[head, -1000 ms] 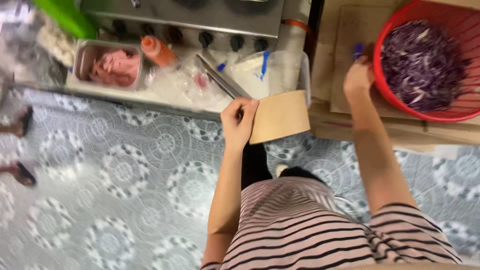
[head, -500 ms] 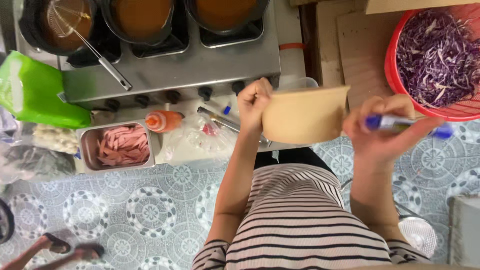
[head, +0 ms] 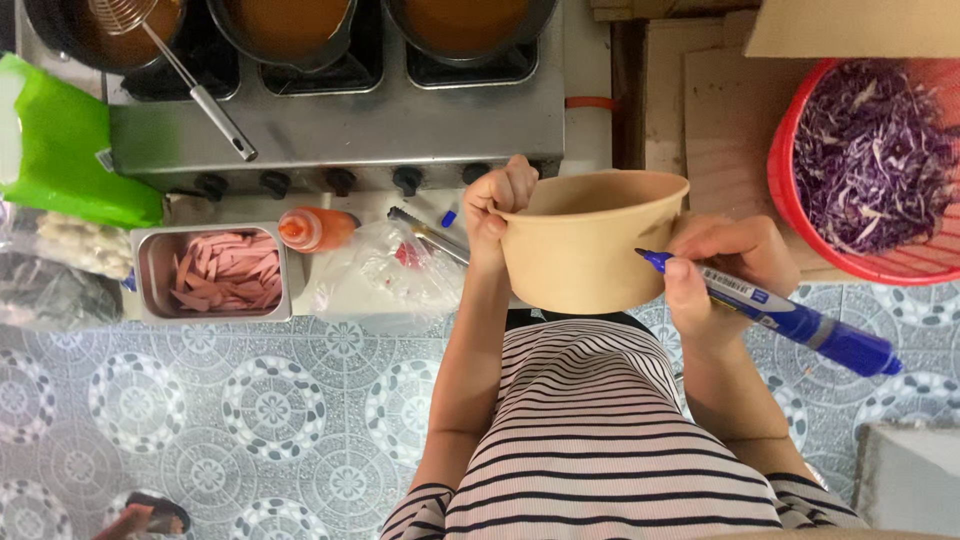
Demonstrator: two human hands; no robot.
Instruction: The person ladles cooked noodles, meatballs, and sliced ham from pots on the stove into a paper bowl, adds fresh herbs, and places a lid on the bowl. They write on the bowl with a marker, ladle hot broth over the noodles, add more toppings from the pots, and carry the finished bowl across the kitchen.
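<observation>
Raised nearer now, the paper bowl [head: 585, 245] is being clamped by the left hand [head: 497, 205] while the right hand [head: 725, 270], fingers wrapped around a blue marker [head: 790, 320], is touching its tip to the bowl's right side.

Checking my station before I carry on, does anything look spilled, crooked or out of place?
Nothing looks spilled or damaged. The left hand holds the tan paper bowl on its side while the right hand puts a blue marker to it.

Bright green package [head: 60, 145] far left beside stove; white barcode label [head: 728, 286] on blue marker [head: 790, 318].
</observation>
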